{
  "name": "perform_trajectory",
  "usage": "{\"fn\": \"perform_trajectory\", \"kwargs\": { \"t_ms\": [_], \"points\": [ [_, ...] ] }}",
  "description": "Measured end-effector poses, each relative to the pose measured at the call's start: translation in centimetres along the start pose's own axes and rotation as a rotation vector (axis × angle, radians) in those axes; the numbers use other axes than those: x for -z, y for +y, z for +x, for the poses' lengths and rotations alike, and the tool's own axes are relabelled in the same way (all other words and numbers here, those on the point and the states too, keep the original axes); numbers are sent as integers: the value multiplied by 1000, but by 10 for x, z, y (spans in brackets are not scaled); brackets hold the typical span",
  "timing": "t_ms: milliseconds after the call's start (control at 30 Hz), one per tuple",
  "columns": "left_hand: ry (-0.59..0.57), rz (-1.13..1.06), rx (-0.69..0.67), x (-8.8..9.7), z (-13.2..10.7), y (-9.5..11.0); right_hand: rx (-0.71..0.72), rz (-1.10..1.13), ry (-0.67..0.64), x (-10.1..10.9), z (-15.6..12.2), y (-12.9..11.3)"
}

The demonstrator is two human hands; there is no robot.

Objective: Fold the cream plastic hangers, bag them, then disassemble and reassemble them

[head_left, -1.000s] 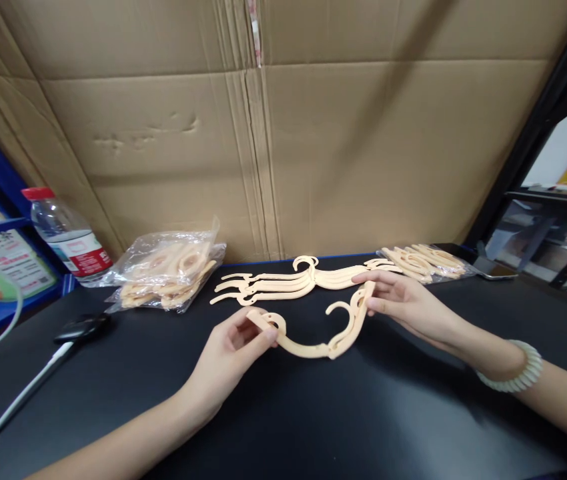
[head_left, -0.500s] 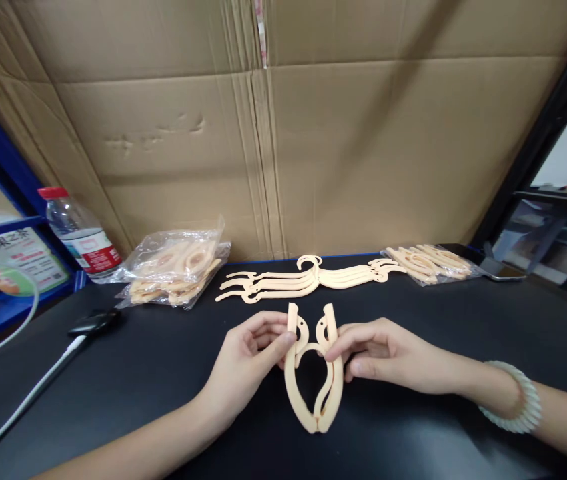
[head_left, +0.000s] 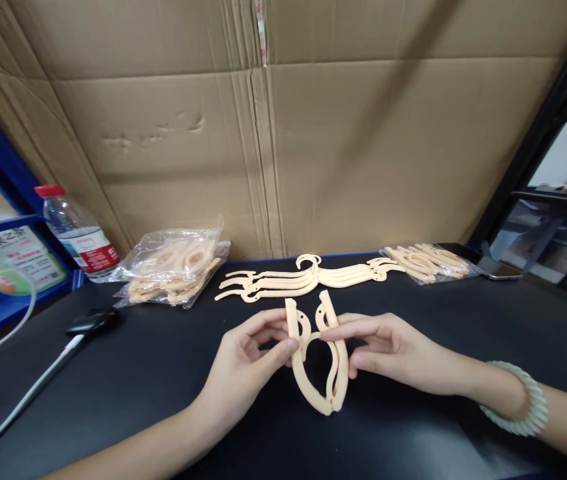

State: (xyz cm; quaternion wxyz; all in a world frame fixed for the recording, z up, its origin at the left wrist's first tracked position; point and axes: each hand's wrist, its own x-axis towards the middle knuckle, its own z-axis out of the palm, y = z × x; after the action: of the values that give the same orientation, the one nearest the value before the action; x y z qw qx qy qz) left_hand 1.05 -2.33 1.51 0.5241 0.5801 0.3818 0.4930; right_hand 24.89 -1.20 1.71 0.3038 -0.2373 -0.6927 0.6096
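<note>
A cream plastic folding hanger is folded into a narrow loop above the black table, its two arms pointing up side by side. My left hand pinches the left arm of the folding hanger between thumb and fingers. My right hand grips the right arm the same way; a pale beaded bracelet is on that wrist. Behind the hands lies a stack of unfolded hangers, spread flat.
A clear bag of folded hangers lies at the back left, another bag of hangers at the back right. A water bottle, a dark device with a white cable and blue shelving are at the left. A cardboard wall stands behind.
A second ago the hanger was spread open between my hands. Both hands have swung its arms together into a closed loop, and it now tilts slightly to the right.
</note>
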Motion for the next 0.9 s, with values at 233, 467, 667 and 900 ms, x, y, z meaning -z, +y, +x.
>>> {"fn": "perform_trajectory", "kwargs": {
  "t_ms": [233,467,667,900],
  "points": [
    [19,112,-39,1,-3,7,27,-16,22,-4,-2,-4],
    [-22,138,-47,-3,-4,8,30,-27,-56,-10,-5,-8],
    [15,92,67,-4,-2,0,57,-106,-17,-10,-4,-8],
    [53,73,116,-3,0,-5,72,-239,-17,-8,-3,-5]
  ]
}}
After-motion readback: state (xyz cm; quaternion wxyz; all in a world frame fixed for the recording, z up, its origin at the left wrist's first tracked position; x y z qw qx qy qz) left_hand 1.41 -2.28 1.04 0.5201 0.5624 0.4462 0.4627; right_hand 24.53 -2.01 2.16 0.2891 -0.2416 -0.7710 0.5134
